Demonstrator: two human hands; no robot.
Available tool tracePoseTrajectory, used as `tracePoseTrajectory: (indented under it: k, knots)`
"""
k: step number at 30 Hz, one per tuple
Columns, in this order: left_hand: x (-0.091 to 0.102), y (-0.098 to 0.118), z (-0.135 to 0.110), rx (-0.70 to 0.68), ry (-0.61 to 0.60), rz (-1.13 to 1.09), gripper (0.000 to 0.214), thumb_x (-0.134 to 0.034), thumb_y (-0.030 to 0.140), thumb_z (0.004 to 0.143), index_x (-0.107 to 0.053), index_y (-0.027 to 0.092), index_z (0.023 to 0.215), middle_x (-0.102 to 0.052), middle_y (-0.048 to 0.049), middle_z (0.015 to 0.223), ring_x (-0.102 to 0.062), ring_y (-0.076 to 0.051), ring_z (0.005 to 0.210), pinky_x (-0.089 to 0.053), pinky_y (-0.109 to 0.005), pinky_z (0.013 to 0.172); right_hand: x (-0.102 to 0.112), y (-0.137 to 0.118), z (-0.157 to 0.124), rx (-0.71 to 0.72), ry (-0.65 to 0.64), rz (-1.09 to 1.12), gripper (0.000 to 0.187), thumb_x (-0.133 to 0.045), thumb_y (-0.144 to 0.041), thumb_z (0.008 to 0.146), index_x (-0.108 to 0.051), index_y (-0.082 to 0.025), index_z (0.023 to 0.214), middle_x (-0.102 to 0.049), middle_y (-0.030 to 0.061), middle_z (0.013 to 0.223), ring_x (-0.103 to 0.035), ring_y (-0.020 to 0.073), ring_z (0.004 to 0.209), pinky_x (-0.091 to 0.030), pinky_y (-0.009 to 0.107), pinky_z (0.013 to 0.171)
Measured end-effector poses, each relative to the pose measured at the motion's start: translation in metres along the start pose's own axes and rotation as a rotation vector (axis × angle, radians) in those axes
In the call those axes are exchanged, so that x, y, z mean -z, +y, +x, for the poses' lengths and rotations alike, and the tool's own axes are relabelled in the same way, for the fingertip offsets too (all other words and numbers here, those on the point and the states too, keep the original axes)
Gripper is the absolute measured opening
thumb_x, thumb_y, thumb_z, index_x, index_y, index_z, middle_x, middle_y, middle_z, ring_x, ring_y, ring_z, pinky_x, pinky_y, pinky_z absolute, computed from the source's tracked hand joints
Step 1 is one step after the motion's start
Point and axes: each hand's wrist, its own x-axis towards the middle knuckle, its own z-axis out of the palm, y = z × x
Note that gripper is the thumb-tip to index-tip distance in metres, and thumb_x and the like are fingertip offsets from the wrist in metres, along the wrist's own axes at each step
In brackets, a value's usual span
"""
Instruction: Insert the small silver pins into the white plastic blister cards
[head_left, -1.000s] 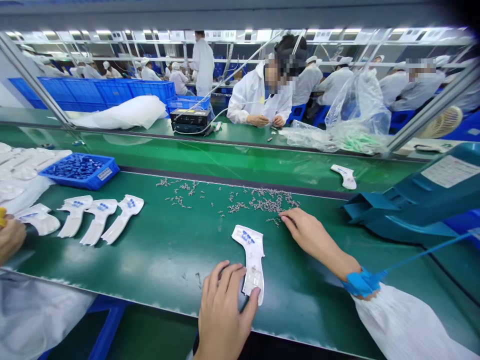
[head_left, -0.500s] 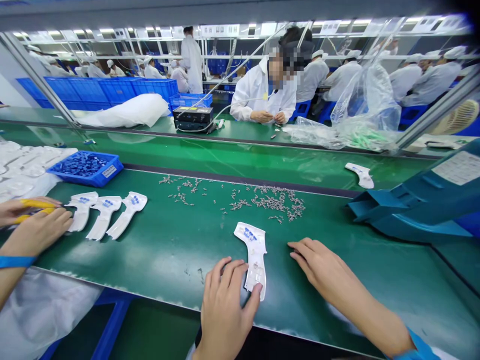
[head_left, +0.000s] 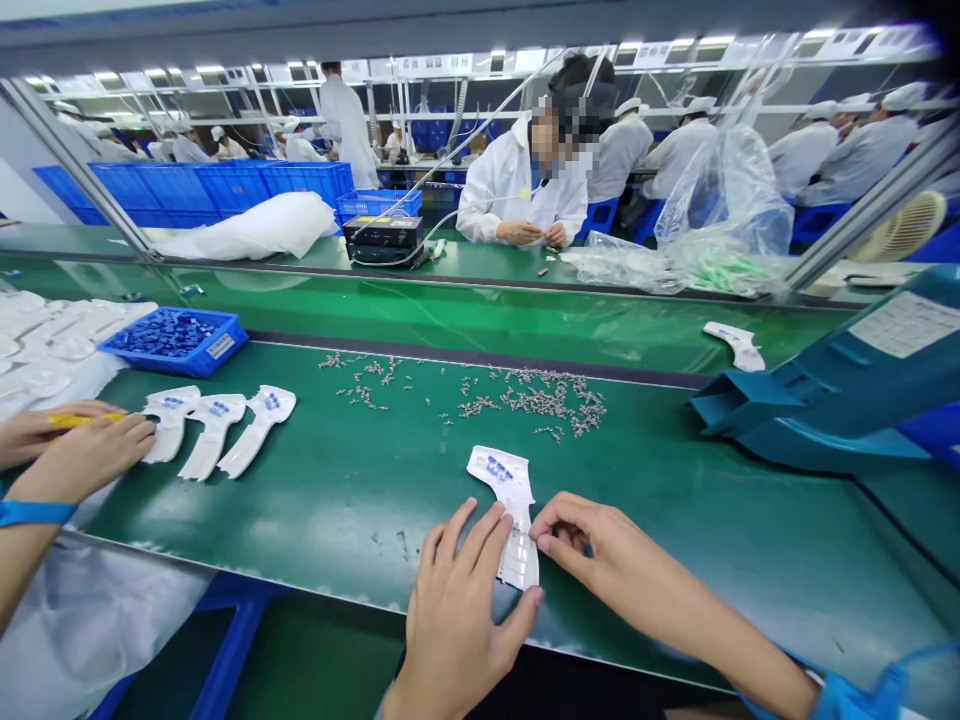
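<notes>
A white, curved plastic handle shell (head_left: 517, 490) with small blue parts in its upper end lies on the green table in front of me. My left hand (head_left: 465, 600) reaches over its lower half, fingertips at the left side and thumb by the bottom right corner, holding it. At the shell's right edge, my right hand (head_left: 592, 540) has thumb and index finger pinched together. Whatever may be between those fingertips is too small to make out. Beyond the shell, many tiny metal screws (head_left: 551, 395) lie scattered in a loose heap.
Three similar shells (head_left: 259, 430) lie at left beside a co-worker's hands (head_left: 90, 450), which hold something yellow. Behind them stands a blue bin (head_left: 217, 350) of small blue parts. A teal chute-like holder (head_left: 810, 390) stands at right. Another shell (head_left: 735, 345) lies on the far green strip.
My right hand has moved left to the shell's edge, its fingers now bent into a pinch. My left hand has shifted slightly right, its fingers further over the shell.
</notes>
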Motion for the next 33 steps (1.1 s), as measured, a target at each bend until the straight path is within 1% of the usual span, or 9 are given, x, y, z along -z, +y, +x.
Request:
tracePoseTrajectory:
  k: [6,9,12,16,20,23,27,30,33]
  knots:
    - [-0.001,0.000,-0.001,-0.013,-0.026,0.039,0.047,-0.059,0.045,0.094,-0.056,0.024,0.136,-0.058,-0.0009,0.142,-0.054,-0.027,0.128,-0.042,-0.042,0.102,-0.005,-0.003,0.011,-0.020,-0.010,-0.042,0.020,-0.049,-0.033,0.094,-0.066,-0.022,0.092,-0.066,0.0021,0.082,-0.059,0.0179,0.073,-0.041,0.028,0.066]
    - [-0.001,-0.001,-0.001,-0.015,-0.028,0.039,0.047,-0.059,0.046,0.094,-0.056,0.024,0.135,-0.058,-0.0010,0.142,-0.054,-0.027,0.128,-0.042,-0.042,0.102,-0.004,-0.006,0.014,-0.037,-0.002,-0.084,0.021,-0.048,-0.033,0.095,-0.065,-0.021,0.090,-0.066,0.0023,0.080,-0.059,0.0185,0.074,-0.039,0.028,0.065]
    - [-0.002,-0.002,-0.001,-0.015,-0.022,0.037,0.047,-0.059,0.046,0.094,-0.056,0.023,0.135,-0.059,-0.0013,0.142,-0.054,-0.026,0.128,-0.041,-0.042,0.102,-0.001,-0.008,0.014,-0.044,-0.032,-0.116,0.025,-0.046,-0.036,0.096,-0.065,-0.021,0.089,-0.066,0.0022,0.078,-0.059,0.0185,0.072,-0.038,0.028,0.063]
    - [-0.002,-0.002,-0.001,-0.019,-0.023,0.031,0.047,-0.059,0.046,0.094,-0.056,0.023,0.135,-0.059,-0.0013,0.142,-0.054,-0.026,0.128,-0.042,-0.042,0.102,0.010,-0.004,0.015,-0.002,-0.152,-0.188,0.028,-0.043,-0.040,0.098,-0.064,-0.022,0.091,-0.066,0.0026,0.082,-0.059,0.0196,0.077,-0.039,0.028,0.064]
    - [0.000,-0.001,-0.001,-0.019,-0.039,0.028,0.048,-0.058,0.046,0.094,-0.056,0.023,0.135,-0.058,-0.0011,0.143,-0.053,-0.027,0.129,-0.042,-0.043,0.102,0.024,-0.004,0.022,0.082,-0.293,-0.353,0.026,-0.043,-0.038,0.099,-0.063,-0.022,0.094,-0.067,0.0049,0.093,-0.060,0.0227,0.091,-0.042,0.031,0.074]
    - [0.000,-0.001,-0.001,-0.013,-0.049,0.027,0.048,-0.057,0.047,0.095,-0.055,0.022,0.136,-0.058,-0.0011,0.143,-0.052,-0.027,0.130,-0.041,-0.043,0.103,0.031,-0.016,0.032,0.093,-0.369,-0.505,0.026,-0.043,-0.033,0.099,-0.065,-0.020,0.098,-0.067,0.0084,0.099,-0.061,0.0244,0.094,-0.044,0.033,0.077]
    - [0.000,-0.002,0.000,-0.010,-0.065,0.022,0.050,-0.055,0.049,0.095,-0.054,0.023,0.137,-0.057,0.0003,0.144,-0.053,-0.027,0.129,-0.041,-0.043,0.103,0.035,-0.043,0.044,0.039,-0.469,-0.703,0.026,-0.044,-0.026,0.098,-0.067,-0.017,0.097,-0.069,0.0117,0.100,-0.063,0.0266,0.093,-0.045,0.033,0.074]
    - [0.000,-0.002,0.000,-0.006,-0.068,0.022,0.051,-0.056,0.049,0.095,-0.053,0.023,0.138,-0.057,0.0003,0.144,-0.053,-0.027,0.129,-0.041,-0.043,0.102,0.035,-0.057,0.051,0.034,-0.534,-0.773,0.027,-0.044,-0.022,0.097,-0.070,-0.017,0.096,-0.070,0.0129,0.100,-0.064,0.0276,0.096,-0.046,0.033,0.074]
    - [0.001,-0.002,0.001,-0.008,-0.072,0.020,0.052,-0.056,0.049,0.095,-0.053,0.023,0.139,-0.057,-0.0007,0.143,-0.053,-0.028,0.129,-0.042,-0.043,0.101,0.034,-0.060,0.056,0.039,-0.558,-0.795,0.027,-0.046,-0.023,0.095,-0.072,-0.016,0.097,-0.070,0.0148,0.100,-0.065,0.0286,0.093,-0.047,0.036,0.074]
